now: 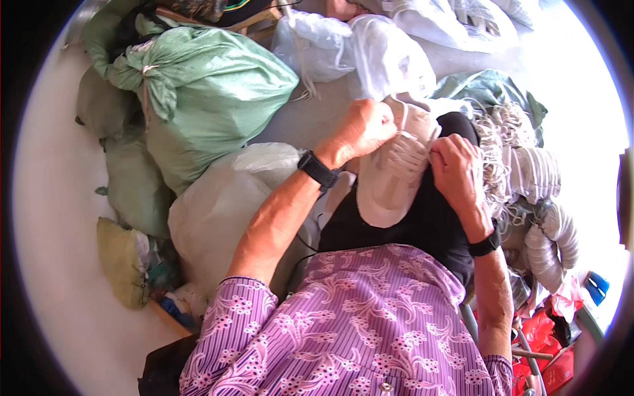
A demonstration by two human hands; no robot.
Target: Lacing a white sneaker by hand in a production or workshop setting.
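A pale beige shoe [385, 195] rests on my black-trousered lap, its toe pointing toward me. White lacing [404, 157] crosses its upper in several rows. My left hand [368, 129] is closed beside the shoe's left side, pinching the shoelace near the top of the lacing. On the opposite side my right hand [456, 165] has its fingers curled around the lace's other end, close to the shoe's edge. The fingertips of both hands are partly hidden. Each wrist wears a black band.
Stuffed green sacks [218, 92] stand at the left, with a white plastic bag [231, 204] nearer me. Clear bags [389, 59] lie ahead. Bundled laces [512, 125] and stacked pale shoe parts [545, 247] sit at my right, above red bags [541, 333].
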